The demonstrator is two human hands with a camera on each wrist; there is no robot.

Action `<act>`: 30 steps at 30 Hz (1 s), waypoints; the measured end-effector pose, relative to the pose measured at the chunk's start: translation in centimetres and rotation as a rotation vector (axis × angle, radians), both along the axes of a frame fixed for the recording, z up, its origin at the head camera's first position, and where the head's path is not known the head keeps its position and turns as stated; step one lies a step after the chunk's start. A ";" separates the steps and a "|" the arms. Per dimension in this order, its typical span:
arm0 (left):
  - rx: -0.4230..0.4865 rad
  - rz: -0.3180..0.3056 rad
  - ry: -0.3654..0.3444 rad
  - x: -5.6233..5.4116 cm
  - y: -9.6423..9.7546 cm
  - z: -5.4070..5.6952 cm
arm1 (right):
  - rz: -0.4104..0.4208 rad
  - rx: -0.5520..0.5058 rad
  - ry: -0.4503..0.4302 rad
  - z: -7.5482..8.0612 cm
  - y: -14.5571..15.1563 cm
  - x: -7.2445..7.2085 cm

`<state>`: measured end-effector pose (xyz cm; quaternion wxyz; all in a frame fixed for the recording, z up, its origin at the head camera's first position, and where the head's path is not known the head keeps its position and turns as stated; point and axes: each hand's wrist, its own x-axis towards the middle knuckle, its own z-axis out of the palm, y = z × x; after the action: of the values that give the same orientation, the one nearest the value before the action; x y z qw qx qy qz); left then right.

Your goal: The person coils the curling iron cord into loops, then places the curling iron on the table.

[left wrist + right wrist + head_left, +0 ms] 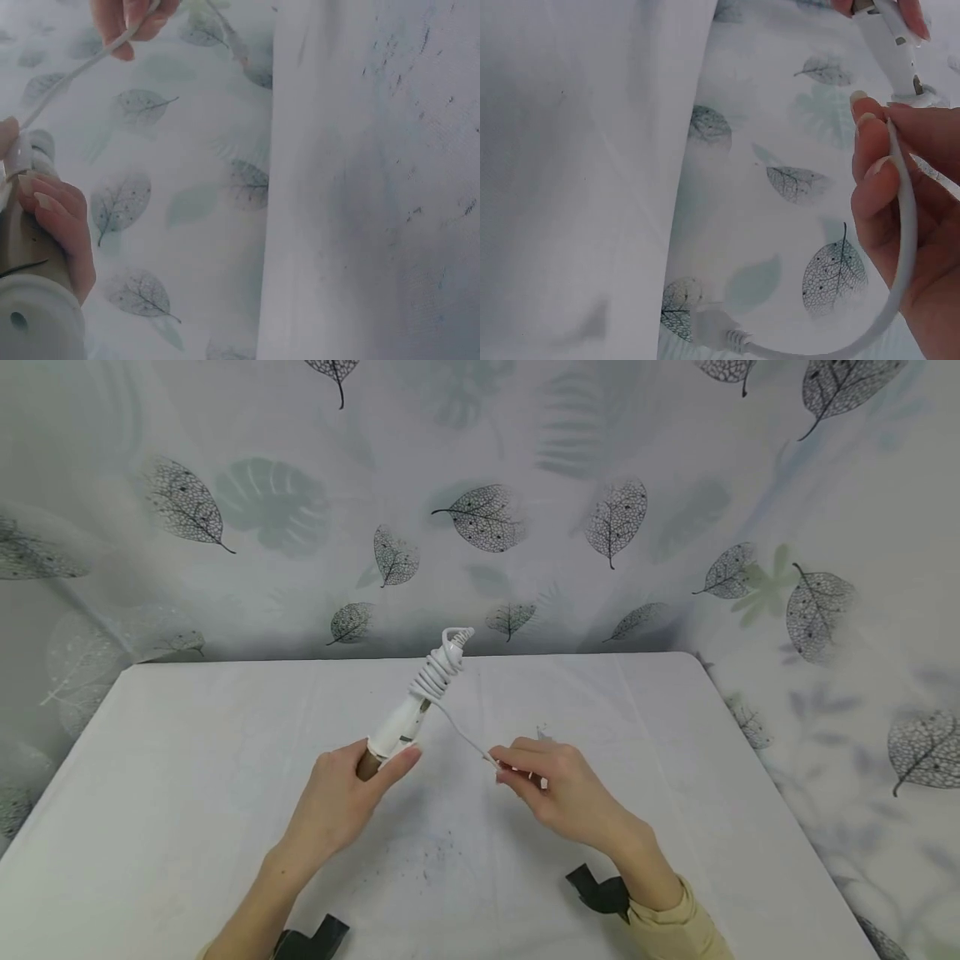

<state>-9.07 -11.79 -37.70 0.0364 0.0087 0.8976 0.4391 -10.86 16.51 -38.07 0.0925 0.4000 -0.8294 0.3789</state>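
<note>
In the head view my left hand [341, 802] grips a white curling iron [397, 727] by its brown section, with the white handle tilted up and away to the right. The white power cord [437, 675] is wound in several turns around the handle's far end. A free length runs from the coils to my right hand [555, 781], whose thumb and fingertips pinch it. The right wrist view shows the cord curving down from those fingers [877, 187] to a white plug [714, 328] that hangs loose. Left-hand fingers [64, 225] wrap the brown part in the left wrist view.
Beneath both hands lies a white-covered table [225, 735] with small dark specks near its middle. A leaf-patterned curtain [480, 460] stands behind and to the right. Black straps [600, 891] sit at both wrists.
</note>
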 end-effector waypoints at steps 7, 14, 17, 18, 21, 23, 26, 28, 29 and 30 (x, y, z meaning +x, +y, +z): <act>0.040 -0.018 0.015 0.2 0.2 0.2 | -0.014 0.054 -0.067 -0.3 0.3 0.0; 0.072 -0.061 -0.005 0.4 0.6 0.3 | -0.031 0.083 -0.066 -0.5 0.2 0.1; 0.086 -0.079 -0.008 0.5 0.6 0.2 | -0.077 0.102 -0.034 -0.4 0.2 0.1; 0.091 -0.088 -0.012 0.5 0.6 0.2 | -0.093 0.104 -0.024 -0.4 0.2 0.0; 0.115 -0.118 -0.033 0.6 0.7 0.2 | -0.116 0.107 -0.013 -0.5 0.2 -0.1; 0.119 -0.135 -0.042 0.6 0.8 0.2 | -0.104 0.106 -0.026 -0.7 0.2 -0.2; 0.106 -0.142 -0.048 0.7 1.0 0.2 | -0.074 0.117 -0.037 -0.9 0.0 -0.3; 0.094 -0.151 -0.048 0.7 1.1 0.2 | -0.069 0.129 -0.031 -1.1 0.0 -0.4; 0.088 -0.156 -0.048 0.7 1.1 0.2 | -0.077 0.135 -0.024 -1.3 0.0 -0.5; 0.085 -0.165 -0.048 0.7 1.1 0.2 | -0.091 0.139 -0.019 -1.4 0.0 -0.5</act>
<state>-8.33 -10.65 -37.49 0.0936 0.0737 0.8733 0.4723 -11.39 16.52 -39.45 0.0740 0.3637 -0.8718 0.3197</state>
